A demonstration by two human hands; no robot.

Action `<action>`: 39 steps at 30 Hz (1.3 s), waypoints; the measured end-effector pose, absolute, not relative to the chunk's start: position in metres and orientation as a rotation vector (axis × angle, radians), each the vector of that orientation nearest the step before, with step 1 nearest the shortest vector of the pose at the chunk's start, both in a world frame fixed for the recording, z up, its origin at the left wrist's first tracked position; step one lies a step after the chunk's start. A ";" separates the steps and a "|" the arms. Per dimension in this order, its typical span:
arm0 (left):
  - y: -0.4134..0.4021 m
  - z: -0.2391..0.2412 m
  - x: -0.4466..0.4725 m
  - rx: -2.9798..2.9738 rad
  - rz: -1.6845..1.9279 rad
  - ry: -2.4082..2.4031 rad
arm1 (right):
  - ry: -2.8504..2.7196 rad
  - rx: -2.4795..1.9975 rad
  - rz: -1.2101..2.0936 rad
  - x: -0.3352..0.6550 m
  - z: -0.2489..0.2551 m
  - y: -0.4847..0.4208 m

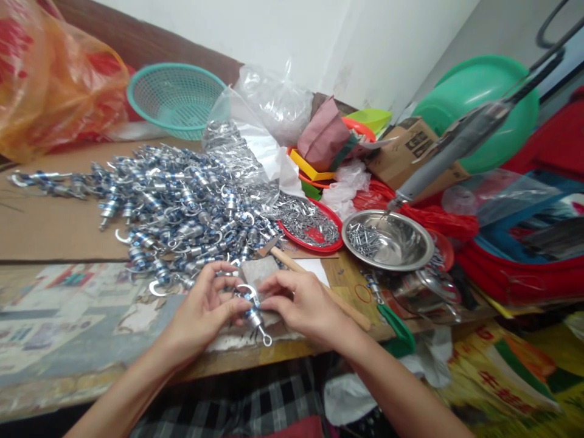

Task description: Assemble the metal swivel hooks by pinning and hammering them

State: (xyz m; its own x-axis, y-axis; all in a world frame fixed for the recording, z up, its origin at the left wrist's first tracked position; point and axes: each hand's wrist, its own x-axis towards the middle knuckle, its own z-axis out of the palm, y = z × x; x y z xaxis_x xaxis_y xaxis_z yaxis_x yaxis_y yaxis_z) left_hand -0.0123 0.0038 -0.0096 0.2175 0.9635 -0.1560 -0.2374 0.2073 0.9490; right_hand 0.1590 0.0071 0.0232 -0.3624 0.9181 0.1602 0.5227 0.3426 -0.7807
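A silver and blue metal hook fitting (pixel 254 316), with a curved hook at the top and a small ring at the lower end, is between my hands near the table's front edge. My left hand (pixel 203 310) is closed around its body. Thumb and fingers of my right hand (pixel 303 301) pinch together at its right side; whatever they hold is too small to make out. Just behind is a grey metal block (pixel 259 272). A hammer with a wooden handle (pixel 335 298) lies to the right, partly under my right wrist. Many similar fittings form a pile (pixel 177 198) behind my left hand.
A red plate (pixel 335 244) carries small metal parts, with a steel bowl (pixel 392 263) of pins beside it. Above the bowl hangs a grey tool (pixel 456 152). A teal basket (pixel 137 103), plastic bags (pixel 274 100) and a cardboard box (pixel 406 152) stand behind.
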 end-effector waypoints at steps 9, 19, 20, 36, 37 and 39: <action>0.004 -0.013 -0.013 0.978 1.051 0.921 | -2.304 -1.167 0.844 0.151 0.032 0.021; 0.004 -0.012 -0.012 0.947 1.048 0.922 | -2.263 -1.208 1.558 0.152 0.051 0.058; 0.005 -0.012 -0.012 0.946 1.050 0.919 | -2.314 -1.211 1.552 0.151 0.052 0.060; 0.005 -0.012 -0.012 0.960 1.050 0.932 | -2.555 -1.327 1.402 0.138 0.061 0.073; 0.005 -0.012 -0.012 0.955 1.053 0.940 | -2.404 -1.314 1.384 0.148 0.056 0.069; 0.004 -0.011 -0.011 0.941 1.056 0.948 | -2.071 -1.376 1.135 0.171 0.045 0.059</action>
